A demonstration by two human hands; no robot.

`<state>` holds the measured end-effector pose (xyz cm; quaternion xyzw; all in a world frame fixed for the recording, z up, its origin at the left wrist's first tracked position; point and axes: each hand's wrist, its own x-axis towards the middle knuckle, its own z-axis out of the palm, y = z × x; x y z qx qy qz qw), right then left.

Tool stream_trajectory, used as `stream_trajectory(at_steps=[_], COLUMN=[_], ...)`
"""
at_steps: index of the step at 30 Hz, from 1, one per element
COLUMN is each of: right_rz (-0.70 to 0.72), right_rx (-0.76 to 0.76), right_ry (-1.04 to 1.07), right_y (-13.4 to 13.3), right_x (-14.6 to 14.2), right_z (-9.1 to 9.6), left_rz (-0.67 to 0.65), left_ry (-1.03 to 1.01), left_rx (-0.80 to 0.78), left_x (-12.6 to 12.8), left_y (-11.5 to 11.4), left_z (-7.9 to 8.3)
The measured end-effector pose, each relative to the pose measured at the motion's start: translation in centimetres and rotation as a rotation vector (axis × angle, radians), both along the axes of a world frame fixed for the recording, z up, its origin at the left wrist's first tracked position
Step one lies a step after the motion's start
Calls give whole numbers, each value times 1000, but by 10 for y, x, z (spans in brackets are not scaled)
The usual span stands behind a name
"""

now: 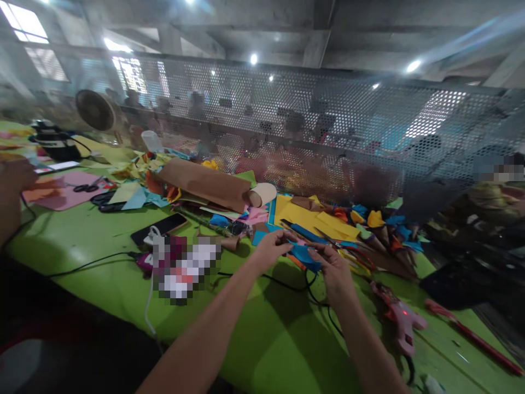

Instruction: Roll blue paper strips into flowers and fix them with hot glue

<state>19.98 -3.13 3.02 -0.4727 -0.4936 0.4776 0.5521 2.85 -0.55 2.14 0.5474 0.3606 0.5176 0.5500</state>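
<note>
A small piece of blue paper (pixel 305 256) is held up between my two hands, above the green table. My left hand (pixel 273 249) pinches its left edge with thumb and fingertips. From the other side my right hand (pixel 334 265) grips the paper's right edge, fingers bent. Behind the hands lie yellow paper sheets (pixel 328 219) and a blue tool with a long handle (pixel 307 232). To the right rests a pink glue gun (pixel 400 317) with a red light on it. Paper flowers in blue, orange and yellow, some with brown cones (pixel 381 235), are heaped beyond my right hand.
A rolled brown paper (pixel 207 183) lies at the back against a perforated metal screen (pixel 262 115). Left are a phone (pixel 159 229), a power plug block (pixel 147 262), black-handled scissors (pixel 88 186) and another person's arm (pixel 12 191). Black cable (pixel 287 284) runs under my hands.
</note>
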Motion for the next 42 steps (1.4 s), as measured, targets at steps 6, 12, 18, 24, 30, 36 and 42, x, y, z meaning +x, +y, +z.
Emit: stream_trajectory(at_steps=[6,12,18,24,30,36,42], right_rz=[37,-69,-17,4,-87,-112,-133], right_rx=[95,270,176,141,128,112,120], right_ry=[-110,-306,-108,-6,49,68,64], right_y=[-2,1,4,-1,-1,-2,-2], right_x=[6,7,8,3,4,4,3], right_z=[2,0,-8,-1,2,7,9], left_rz=[102,31,-219,-200,-115,-137,-89], left_ry=[-104,-85,-54,11,126,123,142], left_rx=[-220,-246,-200,-76,-7,-7,-1], left_x=[0,5,6,9,12,12,11], left_y=[-2,-7,-13,-7,-6,-7,-5], left_z=[4,6,3,-3,-5,-4,-4])
